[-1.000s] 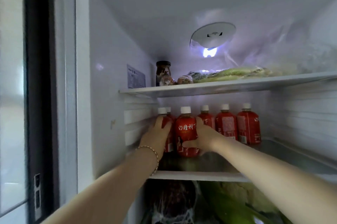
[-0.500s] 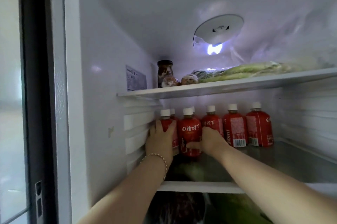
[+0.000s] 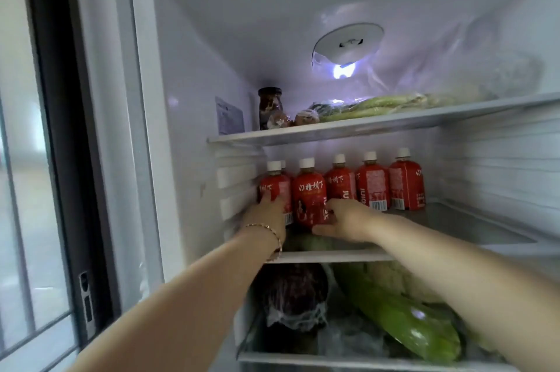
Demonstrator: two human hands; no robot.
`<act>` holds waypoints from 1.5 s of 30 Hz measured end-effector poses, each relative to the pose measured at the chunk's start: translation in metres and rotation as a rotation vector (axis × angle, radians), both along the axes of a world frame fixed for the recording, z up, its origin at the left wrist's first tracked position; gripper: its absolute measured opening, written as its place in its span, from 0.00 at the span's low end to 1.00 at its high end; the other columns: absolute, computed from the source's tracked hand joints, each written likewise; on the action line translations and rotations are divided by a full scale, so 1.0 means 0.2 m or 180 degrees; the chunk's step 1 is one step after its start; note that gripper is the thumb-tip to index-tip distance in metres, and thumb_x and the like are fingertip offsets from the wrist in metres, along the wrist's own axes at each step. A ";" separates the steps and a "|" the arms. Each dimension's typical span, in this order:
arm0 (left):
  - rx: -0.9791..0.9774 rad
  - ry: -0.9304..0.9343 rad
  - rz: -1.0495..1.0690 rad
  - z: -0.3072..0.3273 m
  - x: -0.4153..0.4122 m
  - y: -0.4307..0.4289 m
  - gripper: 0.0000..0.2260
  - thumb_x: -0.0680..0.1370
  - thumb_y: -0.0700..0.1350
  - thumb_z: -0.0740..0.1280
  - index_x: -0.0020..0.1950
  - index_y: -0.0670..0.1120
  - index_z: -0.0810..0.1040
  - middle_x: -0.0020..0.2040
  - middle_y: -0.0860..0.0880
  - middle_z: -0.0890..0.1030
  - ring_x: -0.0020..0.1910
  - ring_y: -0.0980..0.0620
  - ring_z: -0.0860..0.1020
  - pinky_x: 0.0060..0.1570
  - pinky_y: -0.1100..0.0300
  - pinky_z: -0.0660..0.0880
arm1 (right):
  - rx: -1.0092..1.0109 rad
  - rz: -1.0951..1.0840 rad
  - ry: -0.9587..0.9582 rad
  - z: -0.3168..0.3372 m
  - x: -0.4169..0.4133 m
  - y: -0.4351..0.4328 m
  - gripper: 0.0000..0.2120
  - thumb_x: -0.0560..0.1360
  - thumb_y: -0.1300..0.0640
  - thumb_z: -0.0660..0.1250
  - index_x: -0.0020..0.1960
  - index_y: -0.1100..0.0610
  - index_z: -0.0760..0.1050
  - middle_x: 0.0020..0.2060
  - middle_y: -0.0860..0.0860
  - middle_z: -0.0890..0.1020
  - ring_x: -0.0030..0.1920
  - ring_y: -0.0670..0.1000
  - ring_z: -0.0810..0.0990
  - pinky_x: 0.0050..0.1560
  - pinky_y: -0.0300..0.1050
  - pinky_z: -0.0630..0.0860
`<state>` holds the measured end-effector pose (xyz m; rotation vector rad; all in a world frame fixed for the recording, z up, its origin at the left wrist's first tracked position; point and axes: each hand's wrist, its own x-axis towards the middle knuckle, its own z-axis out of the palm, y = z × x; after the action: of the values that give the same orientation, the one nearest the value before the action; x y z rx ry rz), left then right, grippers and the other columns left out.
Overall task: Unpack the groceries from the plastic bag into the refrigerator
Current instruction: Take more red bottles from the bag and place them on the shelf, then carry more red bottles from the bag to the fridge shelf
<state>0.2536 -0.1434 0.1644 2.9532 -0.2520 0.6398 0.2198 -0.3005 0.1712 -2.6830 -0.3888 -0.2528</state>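
The left hand is curled round the leftmost red bottle low on its label; the right hand clasps the second red bottle near its base, thumb in front; both bottles stand upright at the left end of the middle shelf of the refrigerator; three more red bottles (white-capped, upright) line up to the right; a dark jar and bagged greens sit on the shelf above
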 end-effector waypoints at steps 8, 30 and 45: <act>-0.0351 -0.0045 0.0292 -0.11 -0.79 0.06 0.11 0.79 0.44 0.59 0.59 0.44 0.76 0.57 0.45 0.78 0.55 0.43 0.77 0.53 0.58 0.74 | -0.0403 0.1086 -0.0610 -0.11 -0.49 0.08 0.13 0.77 0.47 0.62 0.54 0.54 0.77 0.48 0.49 0.80 0.47 0.51 0.78 0.47 0.47 0.76; -0.1891 0.1903 0.4611 -1.36 -4.23 0.31 0.12 0.76 0.45 0.61 0.54 0.41 0.79 0.55 0.41 0.80 0.51 0.42 0.77 0.50 0.56 0.74 | -0.2614 0.5121 0.0209 -1.26 -3.16 0.99 0.16 0.77 0.53 0.59 0.55 0.62 0.78 0.51 0.58 0.81 0.52 0.58 0.79 0.51 0.45 0.75; -0.2948 0.1214 0.7160 -1.58 -6.78 -0.96 0.10 0.76 0.44 0.58 0.51 0.47 0.77 0.54 0.46 0.80 0.53 0.43 0.79 0.46 0.59 0.71 | -0.2921 0.7599 -0.0571 -1.48 -6.01 0.53 0.15 0.78 0.55 0.59 0.59 0.59 0.77 0.54 0.56 0.79 0.57 0.55 0.78 0.53 0.45 0.74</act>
<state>-1.1019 -0.3358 -0.1516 1.1411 2.5038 0.0133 -0.9821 -0.1945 -0.1257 -0.7783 -3.4184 0.5169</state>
